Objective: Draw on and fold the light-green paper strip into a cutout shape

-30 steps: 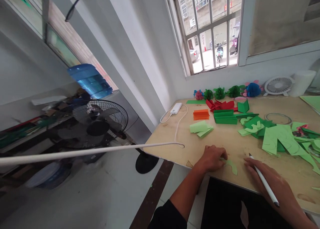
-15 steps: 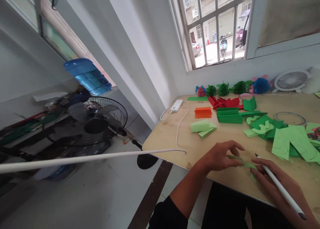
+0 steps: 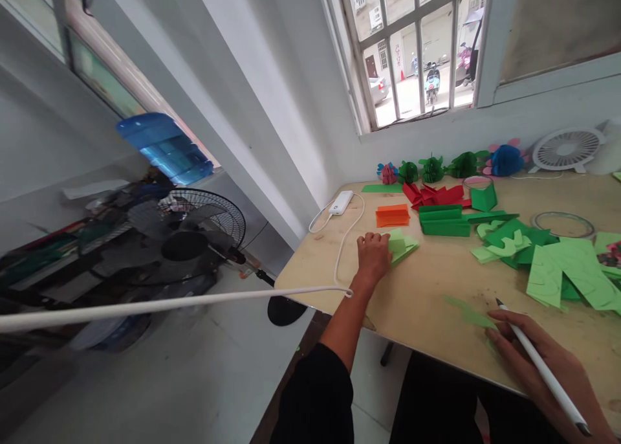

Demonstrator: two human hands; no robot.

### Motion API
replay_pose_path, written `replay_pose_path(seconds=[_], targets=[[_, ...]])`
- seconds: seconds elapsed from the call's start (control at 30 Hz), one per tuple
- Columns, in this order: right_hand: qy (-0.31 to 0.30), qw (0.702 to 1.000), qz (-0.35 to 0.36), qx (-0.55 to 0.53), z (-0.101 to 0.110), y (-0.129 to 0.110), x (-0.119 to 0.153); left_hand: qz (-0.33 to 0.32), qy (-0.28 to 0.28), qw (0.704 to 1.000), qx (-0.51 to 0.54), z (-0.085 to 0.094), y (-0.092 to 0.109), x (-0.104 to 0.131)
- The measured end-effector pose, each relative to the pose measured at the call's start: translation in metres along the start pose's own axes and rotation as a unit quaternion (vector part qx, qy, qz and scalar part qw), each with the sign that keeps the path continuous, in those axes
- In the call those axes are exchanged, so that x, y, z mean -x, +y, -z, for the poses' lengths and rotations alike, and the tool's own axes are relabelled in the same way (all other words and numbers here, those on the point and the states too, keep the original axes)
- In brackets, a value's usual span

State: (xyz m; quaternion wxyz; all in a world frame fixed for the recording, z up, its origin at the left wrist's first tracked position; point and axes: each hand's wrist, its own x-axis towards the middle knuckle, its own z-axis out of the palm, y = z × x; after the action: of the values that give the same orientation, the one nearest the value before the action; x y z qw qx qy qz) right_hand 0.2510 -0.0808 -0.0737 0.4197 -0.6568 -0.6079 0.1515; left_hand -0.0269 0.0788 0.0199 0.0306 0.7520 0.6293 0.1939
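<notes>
My left hand is at the left part of the wooden table, its fingers curled over the edge of the light green folded paper; the fingertips are partly hidden. At the front right, my right hand is closed. A white pen with a dark tip lies across it, tip pointing up and left. Between the same thumb and fingers, a thin light green paper cutout is pinched, sticking out leftward just over the tabletop.
An orange folded paper, dark green folded strips and red paper lie farther back. More light green sheets are piled at right, near a clear ring. A white cable runs past my left wrist from a power bank.
My left hand has let go of the paper cutout and moved left and away from me onto the light green folded paper. My right hand stays in place with pen and cutout.
</notes>
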Motion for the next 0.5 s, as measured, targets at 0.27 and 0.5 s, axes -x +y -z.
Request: replay_pose_path(seconds=[0.27, 0.5], targets=[[0.026, 0.999, 0.008, -0.022, 0.013, -0.027, -0.006, -0.001, 0.057, 0.994, 0.093, -0.007, 0.019, 0.029], [0.006, 0.998, -0.031, -0.062, 0.016, -0.037, -0.007, 0.011, 0.155, 0.947, 0.281, -0.012, 0.054, 0.073]])
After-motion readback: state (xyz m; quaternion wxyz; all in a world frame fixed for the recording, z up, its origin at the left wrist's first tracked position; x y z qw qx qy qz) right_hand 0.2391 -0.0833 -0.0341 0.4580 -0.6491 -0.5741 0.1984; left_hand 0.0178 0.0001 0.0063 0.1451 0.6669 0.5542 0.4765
